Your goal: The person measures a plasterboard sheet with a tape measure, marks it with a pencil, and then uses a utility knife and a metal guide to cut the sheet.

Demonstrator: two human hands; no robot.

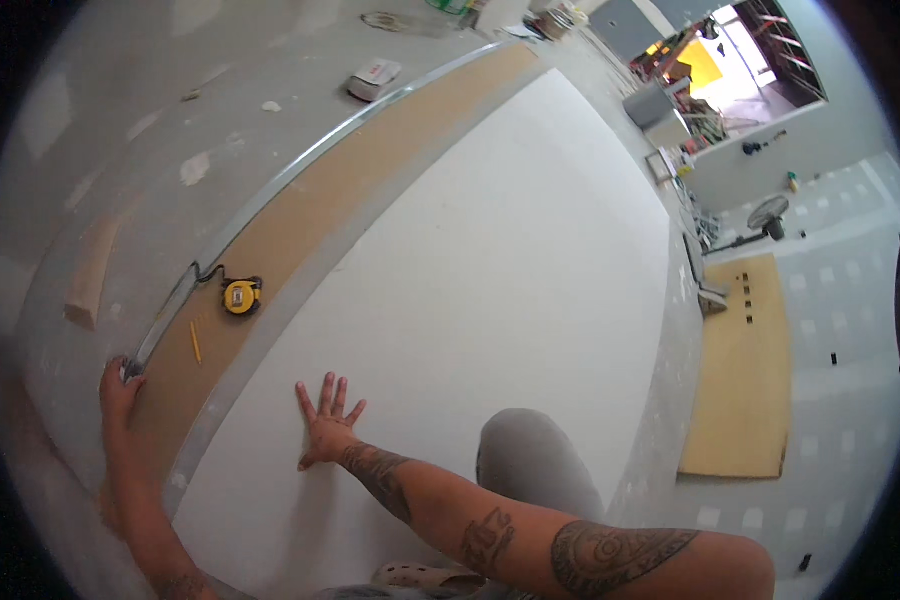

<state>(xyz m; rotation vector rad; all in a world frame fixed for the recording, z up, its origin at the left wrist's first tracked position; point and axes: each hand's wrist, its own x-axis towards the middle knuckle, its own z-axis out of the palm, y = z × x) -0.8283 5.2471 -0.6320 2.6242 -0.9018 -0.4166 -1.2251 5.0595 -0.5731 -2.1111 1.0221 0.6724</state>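
My left hand (pixel 120 391) grips the near end of a long metal channel (pixel 300 161), its thumb towards the board; what lies inside the fingers is partly hidden. The channel runs along the outer edge of a brown board strip (pixel 330 191). My right hand (pixel 330 427) rests palm down with spread fingers on a large white sheet (pixel 487 247), holding nothing. A yellow and black tape measure (pixel 241 296) lies on the brown strip, a dark strap reaching from it to the channel. Nearer my left hand is a yellow pencil (pixel 196 343).
My bent knee (pixel 536 457) is over the sheet. A wood offcut (pixel 90 285) and a small block-like item (pixel 374 79) lie on the dusty floor. To the right are a yellowish panel (pixel 742 375), a fan (pixel 768 214) and a grey bin (pixel 647 105).
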